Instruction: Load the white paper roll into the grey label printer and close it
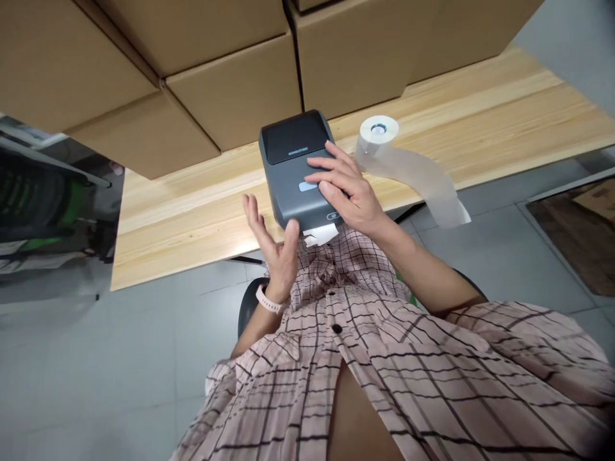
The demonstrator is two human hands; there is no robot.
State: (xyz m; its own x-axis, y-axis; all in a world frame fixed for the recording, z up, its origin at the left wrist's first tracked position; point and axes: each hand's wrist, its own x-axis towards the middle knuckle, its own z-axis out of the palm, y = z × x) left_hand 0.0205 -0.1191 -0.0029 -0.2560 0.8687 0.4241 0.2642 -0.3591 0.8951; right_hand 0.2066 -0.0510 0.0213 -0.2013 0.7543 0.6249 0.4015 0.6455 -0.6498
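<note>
A dark grey label printer (288, 182) with a black window on its lid stands at the table's front edge. Torn white label paper (321, 235) sticks out of its front. My right hand (348, 189) lies over the printer's right side, its fingers stretched across the lid beside a light blue button (307, 186). At the front left corner is my left hand (276, 246), fingers spread and thumb by the printer's lower edge; it grips nothing. Right of the printer a roll of white labels (379, 130) stands on the table, its loose strip (427, 176) trailing over the front edge.
Large cardboard boxes (235, 89) are stacked along the back of the wooden table (182, 224). A dark mesh chair (43, 198) is at the left. Grey floor tiles (144, 346) lie below, with a brown mat (576, 230) at the right.
</note>
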